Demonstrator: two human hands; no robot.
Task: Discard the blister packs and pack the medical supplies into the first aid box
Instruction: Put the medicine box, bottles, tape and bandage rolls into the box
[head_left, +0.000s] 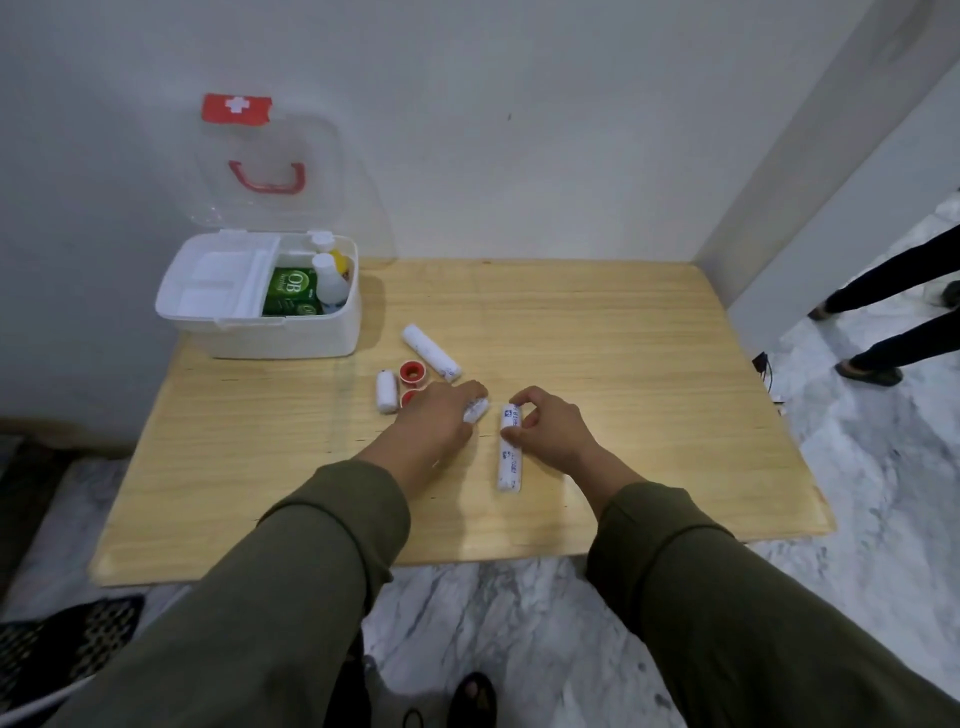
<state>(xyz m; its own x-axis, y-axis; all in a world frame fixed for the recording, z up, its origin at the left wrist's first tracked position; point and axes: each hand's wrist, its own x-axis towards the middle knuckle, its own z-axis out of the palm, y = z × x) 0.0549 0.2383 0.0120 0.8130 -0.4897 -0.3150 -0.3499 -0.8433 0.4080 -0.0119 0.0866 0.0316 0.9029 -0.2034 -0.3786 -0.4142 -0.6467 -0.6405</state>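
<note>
The white first aid box (291, 338) stands open at the table's back left, its clear lid (270, 171) leaning on the wall. Inside are a green carton (289, 291) and white bottles (327, 278). On the table lie a long bandage roll (431, 352), a short roll (385, 391) and two red tape spools (413, 372). My left hand (441, 415) is closed on a small white roll (477, 410). My right hand (550, 423) pinches the upper end of another long bandage roll (509, 460) that lies on the table.
The wooden table (623, 389) fills the corner between two white walls. A person's legs (893, 322) stand on the marble floor to the right. A dark mat (62, 644) lies on the floor at the lower left. My foot (475, 699) shows below the table.
</note>
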